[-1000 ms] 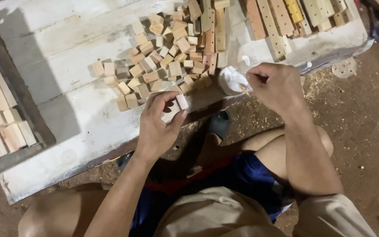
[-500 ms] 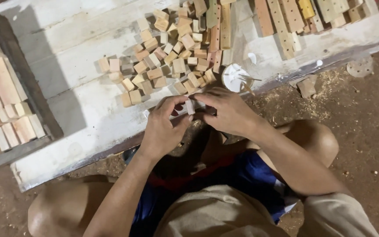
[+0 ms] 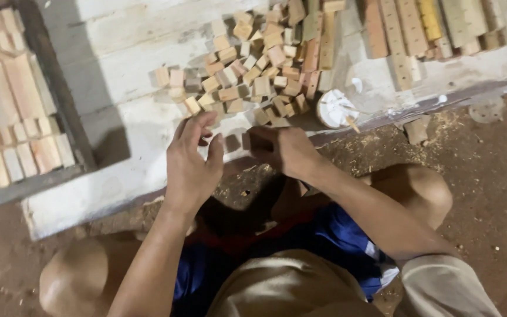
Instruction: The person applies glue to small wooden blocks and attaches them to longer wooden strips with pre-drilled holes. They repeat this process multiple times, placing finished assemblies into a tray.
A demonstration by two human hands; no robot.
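Observation:
My left hand (image 3: 192, 155) hovers over the near edge of the white board (image 3: 118, 76), fingers spread and holding nothing. A short way to its right, my right hand (image 3: 286, 149) is curled at the board's edge, its fingertips pinched on a small wooden block (image 3: 246, 141) that is mostly hidden. Just beyond both hands, a loose pile of small wooden blocks (image 3: 253, 76) lies on the board. To the right of my right hand sits a small white dish (image 3: 335, 108) with a stick in it.
Long wooden strips (image 3: 418, 29) lie side by side at the board's far right. A dark tray (image 3: 13, 117) at the left holds rows of pale blocks. My knees and blue shorts fill the foreground over a dirt floor (image 3: 488, 176) with sawdust.
My right hand came back from the white dish to meet the left at the board's edge. The left hand has now let go and opened, moving slightly left.

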